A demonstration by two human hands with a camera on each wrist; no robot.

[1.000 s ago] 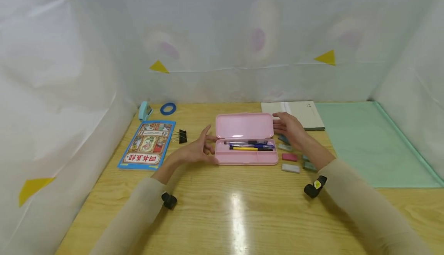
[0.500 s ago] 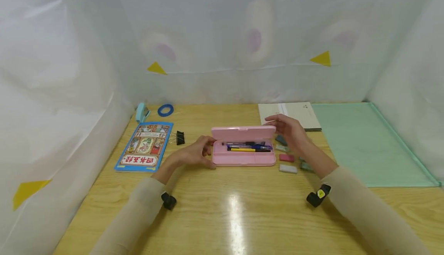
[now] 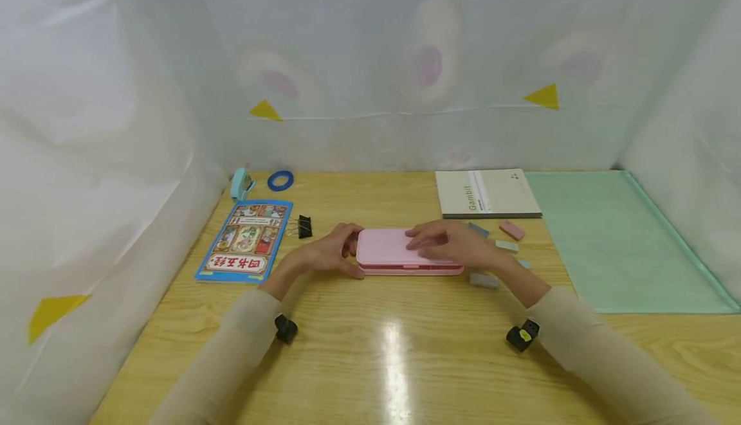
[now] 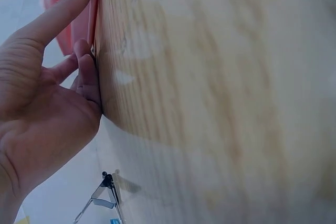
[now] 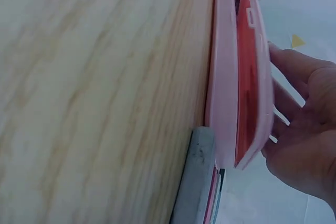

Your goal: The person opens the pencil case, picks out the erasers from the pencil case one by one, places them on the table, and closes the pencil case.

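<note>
A pink pencil case (image 3: 384,245) lies on the table, its lid lowered almost onto the base. The right wrist view shows a narrow gap between lid (image 5: 265,77) and base (image 5: 224,77). My left hand (image 3: 332,251) holds the case's left end, thumb at the front corner and fingers curled by the side. My right hand (image 3: 460,243) rests over the right half of the lid, its fingers extended and touching the top. The pens inside are hidden by the lid.
Several erasers (image 3: 512,229) lie right of the case, one grey eraser (image 5: 194,177) close beside it. Behind is a notebook (image 3: 486,193); a green mat (image 3: 625,238) lies right. Leftward are a black binder clip (image 3: 304,227), blue booklet (image 3: 246,240), tape roll (image 3: 280,180) and stapler (image 3: 240,184).
My right hand has brought the lid forward and down from upright, covering the pens, and moved left onto its top. My left hand has stayed at the case's left end.
</note>
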